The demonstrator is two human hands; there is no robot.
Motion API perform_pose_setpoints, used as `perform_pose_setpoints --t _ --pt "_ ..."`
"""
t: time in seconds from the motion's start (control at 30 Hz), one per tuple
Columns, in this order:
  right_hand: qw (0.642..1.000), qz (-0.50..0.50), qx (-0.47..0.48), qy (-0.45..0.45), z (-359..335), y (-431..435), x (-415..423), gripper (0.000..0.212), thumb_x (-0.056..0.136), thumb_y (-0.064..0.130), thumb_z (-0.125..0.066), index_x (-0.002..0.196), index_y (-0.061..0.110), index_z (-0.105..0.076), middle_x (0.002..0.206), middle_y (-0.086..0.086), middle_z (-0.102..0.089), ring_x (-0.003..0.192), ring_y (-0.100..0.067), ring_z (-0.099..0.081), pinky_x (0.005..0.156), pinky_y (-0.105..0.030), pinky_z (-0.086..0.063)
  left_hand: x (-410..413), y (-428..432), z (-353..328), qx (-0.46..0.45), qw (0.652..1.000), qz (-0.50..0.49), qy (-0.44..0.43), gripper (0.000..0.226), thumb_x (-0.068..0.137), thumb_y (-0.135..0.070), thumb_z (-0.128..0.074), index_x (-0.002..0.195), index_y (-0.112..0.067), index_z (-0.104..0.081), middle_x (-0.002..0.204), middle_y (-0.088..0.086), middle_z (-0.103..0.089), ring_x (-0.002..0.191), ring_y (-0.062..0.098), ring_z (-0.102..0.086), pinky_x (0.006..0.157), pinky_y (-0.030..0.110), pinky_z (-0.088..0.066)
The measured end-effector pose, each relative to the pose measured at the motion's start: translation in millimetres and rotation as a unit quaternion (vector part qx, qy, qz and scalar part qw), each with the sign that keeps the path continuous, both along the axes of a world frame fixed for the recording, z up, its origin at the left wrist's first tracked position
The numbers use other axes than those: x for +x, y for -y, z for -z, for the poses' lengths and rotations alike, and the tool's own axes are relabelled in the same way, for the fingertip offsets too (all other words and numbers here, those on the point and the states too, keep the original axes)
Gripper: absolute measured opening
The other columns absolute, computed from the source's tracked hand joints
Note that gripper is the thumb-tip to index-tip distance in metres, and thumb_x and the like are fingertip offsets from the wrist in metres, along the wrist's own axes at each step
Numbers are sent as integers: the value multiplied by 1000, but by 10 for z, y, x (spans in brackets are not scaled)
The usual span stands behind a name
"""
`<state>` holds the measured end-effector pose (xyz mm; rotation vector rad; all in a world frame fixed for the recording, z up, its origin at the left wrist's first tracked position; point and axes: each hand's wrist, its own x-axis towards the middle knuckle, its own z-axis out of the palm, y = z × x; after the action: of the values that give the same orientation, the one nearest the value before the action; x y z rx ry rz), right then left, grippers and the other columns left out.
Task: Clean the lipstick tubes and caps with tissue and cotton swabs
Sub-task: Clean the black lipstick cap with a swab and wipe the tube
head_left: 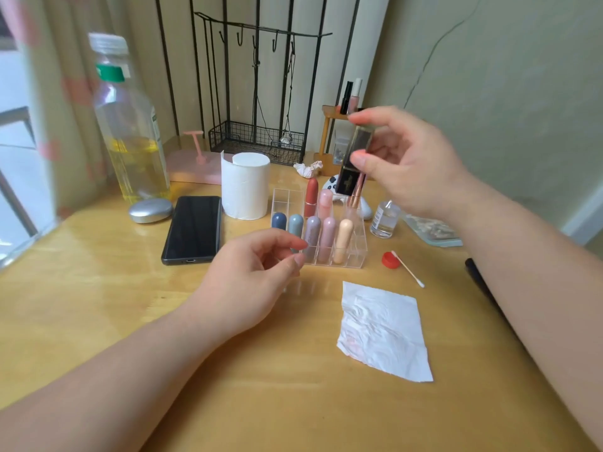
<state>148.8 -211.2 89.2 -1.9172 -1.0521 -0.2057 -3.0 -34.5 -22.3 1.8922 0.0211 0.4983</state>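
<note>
My right hand (pixel 408 164) holds a black and gold lipstick tube (pixel 354 158) upright above the clear acrylic organizer (pixel 355 256), pinched between thumb and fingers. Several pastel lipstick tubes (pixel 328 236) stand in the organizer's slots. My left hand (pixel 251 275) hovers just in front of the organizer with loosely curled fingers and holds nothing. A flat sheet of tissue (pixel 383 331) with faint pink stains lies on the wooden table (pixel 114 288) to the right. A cotton swab (pixel 408 269) lies beside a red bottle cap (pixel 390 260).
A toilet paper roll (pixel 244 187), a black phone (pixel 194 228), a silver oval case (pixel 150 210) and a large plastic bottle of yellowish liquid (pixel 130 125) stand at the left. A small clear glass bottle (pixel 385 220), crumpled tissue (pixel 308 168) and a wire rack (pixel 257 141) are behind.
</note>
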Motion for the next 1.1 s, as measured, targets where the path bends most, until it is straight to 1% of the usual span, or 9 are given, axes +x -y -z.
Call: perform_pose_setpoints --t 0.07,0.1,0.23,0.43,0.57,0.73,0.8,0.97,1.1 --pt "999 13 -24 17 -76 -72 216 39 91 13 -69 122 36 -60 96 -8 -67 86 -25 -64 71 -26 -56 -8 6 -3 -6 1000 10 1 11 92 -19 -70 98 -26 -74 77 0 -71 63 10 -60 65 25 -49" --pt "999 18 -37 26 -74 -106 305 38 91 13 -70 121 35 -61 95 -7 -67 84 -22 -64 72 -26 -55 -11 7 -1 -13 1000 16 3 11 92 -18 -71 100 -25 -73 77 0 -71 63 10 -58 64 25 -49" --pt "991 32 -114 54 96 -167 490 37 91 15 -70 122 34 -60 104 -4 -67 96 -16 -64 94 -34 -52 -12 19 -12 -30 998 47 4 18 91 -19 -71 109 -23 -71 80 0 -67 63 18 -54 64 35 -50" --pt "984 44 -158 67 209 -181 586 36 93 20 -67 124 35 -56 110 0 -63 102 -13 -59 91 -28 -48 19 27 27 -14 999 36 -11 13 91 -19 -71 102 -26 -73 77 0 -68 60 16 -55 63 33 -52" --pt "985 30 -162 52 155 -179 586 35 93 18 -67 122 34 -56 111 -5 -64 99 -17 -61 88 -22 -48 31 30 34 -16 999 27 -22 9 90 -18 -71 94 -26 -74 71 -1 -68 58 10 -54 61 29 -49" --pt "985 19 -167 46 215 -117 568 35 90 22 -70 117 40 -56 110 -4 -65 102 -24 -63 93 -44 -52 31 18 43 -18 999 23 -27 9 91 -19 -71 91 -27 -74 68 -2 -68 56 9 -54 61 28 -49" --pt "986 29 -160 42 233 -104 576 35 89 24 -71 115 41 -57 113 -1 -65 106 -24 -63 95 -46 -52 30 14 48 -17 999 23 -28 9 91 -20 -71 91 -28 -75 69 -2 -69 56 9 -54 62 29 -49" --pt "985 40 -166 15 208 -137 605 35 87 22 -75 111 41 -59 115 4 -66 107 -17 -64 97 -42 -53 24 19 35 -6 999 22 -29 8 91 -21 -71 93 -28 -74 70 -3 -69 56 7 -56 61 26 -49" --pt "980 35 -198 6 220 -154 575 35 85 15 -77 110 33 -61 118 12 -63 112 -4 -59 101 -29 -48 19 20 27 -8 999 23 -27 8 91 -19 -71 94 -26 -74 67 -6 -68 55 5 -56 60 22 -47"
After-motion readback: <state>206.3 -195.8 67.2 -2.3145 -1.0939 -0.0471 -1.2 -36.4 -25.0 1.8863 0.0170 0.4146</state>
